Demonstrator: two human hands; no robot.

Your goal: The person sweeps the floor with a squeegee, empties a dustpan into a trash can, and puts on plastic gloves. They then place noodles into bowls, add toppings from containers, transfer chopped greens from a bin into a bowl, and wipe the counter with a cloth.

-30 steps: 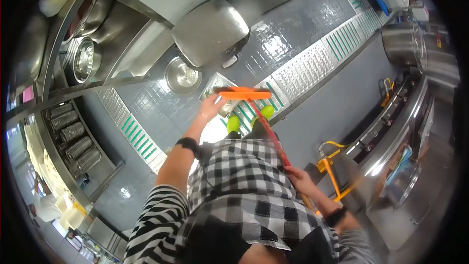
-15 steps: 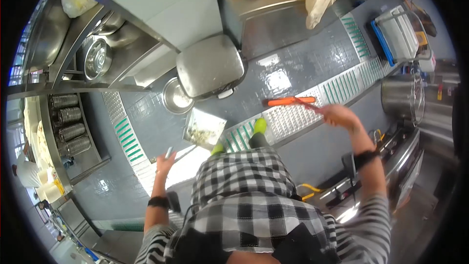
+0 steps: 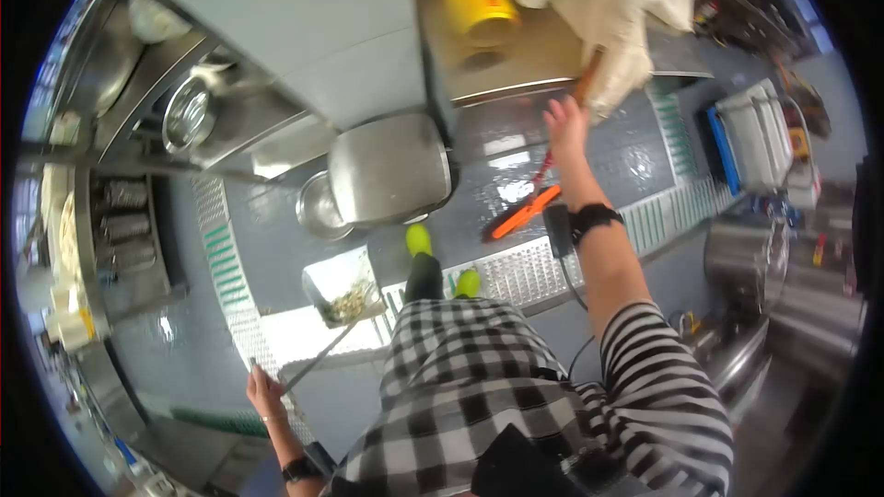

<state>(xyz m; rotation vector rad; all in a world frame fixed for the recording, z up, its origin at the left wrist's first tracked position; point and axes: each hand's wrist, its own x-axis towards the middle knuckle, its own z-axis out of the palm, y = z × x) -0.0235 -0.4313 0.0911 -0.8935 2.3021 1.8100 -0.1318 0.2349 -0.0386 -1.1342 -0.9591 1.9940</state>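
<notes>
My left hand [image 3: 265,394] is closed around the handle of a long-handled dustpan. The pale dustpan [image 3: 319,278] rests low by the floor grating with small debris in it. Farther forward, my right hand [image 3: 568,129] is stretched out with its fingers apart, beside the upper handle of a broom. Its orange head [image 3: 527,213] lies at floor level, and the reddish handle slants up to the counter edge near a hanging cloth [image 3: 619,74]. Whether the palm touches the handle is hidden.
Ahead stands a metal counter [image 3: 516,83] with a yellow cylindrical container [image 3: 479,0]. A lidded metal box [image 3: 390,167] and a round metal basin [image 3: 321,206] are on the floor. Shelves with bowls [image 3: 190,115] line the left; a white trolley [image 3: 755,133] stands right.
My right hand has moved forward to the counter, its fingers now spread, and the broom handle has tipped that way. My left hand has moved down and left, with the dustpan lower. My feet have shifted.
</notes>
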